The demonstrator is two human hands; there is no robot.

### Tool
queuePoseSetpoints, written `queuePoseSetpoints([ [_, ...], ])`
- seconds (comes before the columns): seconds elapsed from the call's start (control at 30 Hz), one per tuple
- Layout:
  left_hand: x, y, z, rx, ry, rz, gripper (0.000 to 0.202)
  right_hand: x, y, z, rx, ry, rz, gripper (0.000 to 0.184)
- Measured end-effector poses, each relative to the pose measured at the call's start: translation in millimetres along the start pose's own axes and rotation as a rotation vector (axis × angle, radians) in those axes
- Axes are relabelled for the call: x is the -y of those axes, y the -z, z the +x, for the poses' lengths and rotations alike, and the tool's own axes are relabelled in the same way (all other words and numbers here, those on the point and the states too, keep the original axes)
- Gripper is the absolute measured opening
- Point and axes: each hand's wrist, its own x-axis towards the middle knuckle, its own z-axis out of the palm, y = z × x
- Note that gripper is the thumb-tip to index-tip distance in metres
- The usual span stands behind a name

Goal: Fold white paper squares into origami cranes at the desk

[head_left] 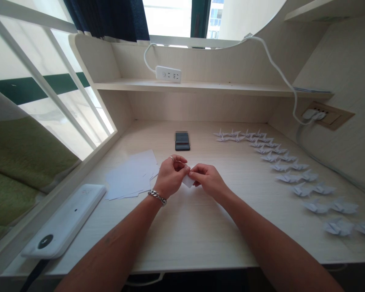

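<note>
My left hand (pixel 170 174) and my right hand (pixel 208 179) meet over the middle of the desk (pixel 194 227). Both pinch a small folded piece of white paper (pixel 188 181) between their fingertips. The left hand wears a ring and a metal bracelet on the wrist. A loose stack of white paper sheets (pixel 130 176) lies just left of my left hand. Two curved rows of finished white paper cranes (pixel 292 166) run along the desk's right side.
A dark phone (pixel 182 141) lies at the back centre. A white flat device (pixel 63 221) sits at the front left edge. A power strip (pixel 168 74) rests on the shelf, its cable running to a wall socket (pixel 318 115) on the right.
</note>
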Motion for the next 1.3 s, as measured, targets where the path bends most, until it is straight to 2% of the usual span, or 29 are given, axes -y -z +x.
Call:
queuePoseSetpoints([
  [0.13, 4, -4.7, 0, -0.061, -0.032, 0.013, 0.028, -4, -1, 1, -0.023, 0.039, -0.118, 0.018],
  [0.27, 3, -5.4, 1, -0.128, -0.035, -0.008, 0.031, -5, 1, 2, -0.011, 0.033, -0.099, 0.021],
  [0.33, 0, -3.4, 1, -0.082, -0.014, -0.025, 0.032, -4, 3, 2, -0.026, 0.037, -0.115, 0.020],
  [0.43, -5, 1.2, 0, 0.069, 0.032, -0.009, 0.034, -3, 7, 2, -0.029, 0.053, -0.177, 0.019],
  [0.5, -7, 3.7, 1, 0.090, 0.038, 0.001, 0.034, -2, 8, 2, -0.016, 0.060, -0.191, 0.020],
  [0.73, -3, 3.7, 5, -0.069, 0.063, -0.186, 0.041, 1, 6, 2, -0.002, 0.061, -0.110, 0.022],
  [1.0, -7, 4.3, 4, -0.080, 0.114, -0.327, 0.045, 8, 5, -1, 0.024, 0.026, 0.049, 0.022],
  [1.13, -7, 4.9, 4, -0.082, 0.100, -0.317, 0.043, 9, 6, -1, 0.024, -0.021, 0.036, 0.023],
  [1.3, -8, 4.5, 5, -0.088, 0.085, -0.322, 0.038, 8, 8, 0, 0.022, 0.065, 0.044, 0.020],
])
